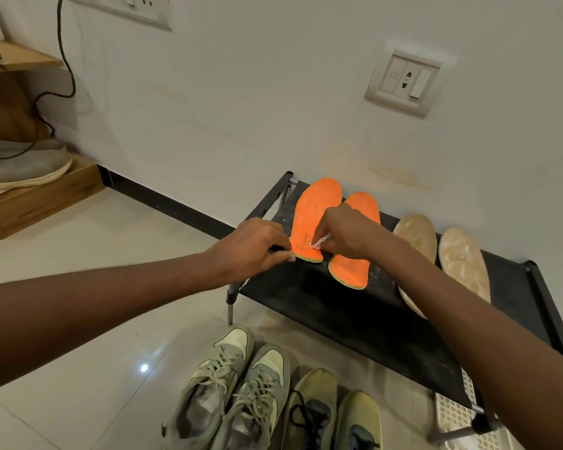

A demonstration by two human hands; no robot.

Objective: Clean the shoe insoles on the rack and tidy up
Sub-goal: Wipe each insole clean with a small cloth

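Left hand (257, 246): its grip was clamped on the near heel edge of the left orange insole (316, 219), fingers pinching the rim to steady it on the rack.
Left orange insole: it lay on the far left part of the black shoe rack (355, 316), toe toward the wall, touching the right orange insole (355, 258) beside it.
Right hand (345, 235): its grip was closed around a small white wipe or cloth (319, 242), pressed against the heel area of the left orange insole; exactly what the white thing was could not be told.
Beige insoles (436, 251): a pair lay to the right on the same rack, apparently not yet reached.
Risk: rubbing hard could slide the insole off the rack's near edge if the left pinch loosened; the right forearm crossed over the right orange insole and could nudge it.
Risk: dirt wiped off might fall onto the shoes below.
Around: grey-green sneakers (231, 391) and olive shoes (335, 414) stood on the floor just before the rack, crowding the near side.
Around: a white perforated tray (459, 414) sat under the rack's right end.
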